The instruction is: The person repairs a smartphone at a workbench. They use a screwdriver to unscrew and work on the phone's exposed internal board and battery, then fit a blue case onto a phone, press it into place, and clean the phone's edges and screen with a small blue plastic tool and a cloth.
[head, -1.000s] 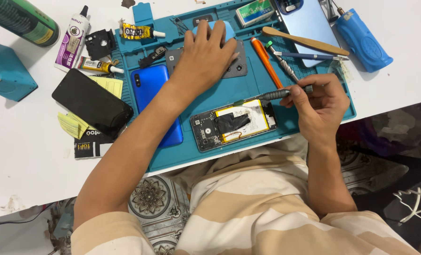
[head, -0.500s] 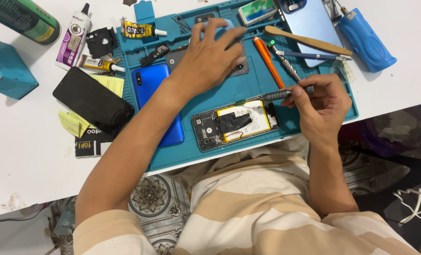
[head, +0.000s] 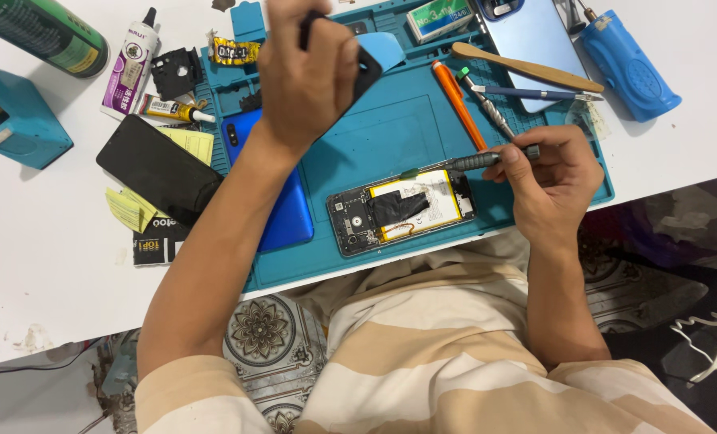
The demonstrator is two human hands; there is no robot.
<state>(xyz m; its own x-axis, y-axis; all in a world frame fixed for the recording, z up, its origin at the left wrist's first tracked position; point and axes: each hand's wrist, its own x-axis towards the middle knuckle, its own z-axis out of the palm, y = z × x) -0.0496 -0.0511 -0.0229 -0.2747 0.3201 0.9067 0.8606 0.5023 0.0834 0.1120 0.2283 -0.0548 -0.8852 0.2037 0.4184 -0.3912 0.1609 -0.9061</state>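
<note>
My left hand (head: pixel 310 76) is raised over the far side of the teal repair mat (head: pixel 390 133), fingers clamped on a dark flat plate (head: pixel 368 64), while my right hand (head: pixel 553 178) pinches a grey screwdriver (head: pixel 471 161) whose tip rests at the top edge of the opened phone (head: pixel 402 210) lying near the mat's front edge. The risk, as I judge it: the tip sits just beside the yellow-labelled battery (head: pixel 416 205), and a slip could gouge it or the black tape patch across it. The plate is held high and only at one end, so a loosened grip could drop it onto the blue back cover (head: pixel 290 213) or the open board. My left forearm also crosses above that cover and could nudge it off the mat's left edge. Toward the desk's left far corner stand a green canister (head: pixel 41 34), a white glue bottle with purple label (head: pixel 129 63) and a small yellow-banded tube (head: pixel 169 110); a black carton with white print (head: pixel 153 245) lies by yellow paper slips (head: pixel 133 209), and a green-and-white packet (head: pixel 440 18) sits at the mat's far edge.
</note>
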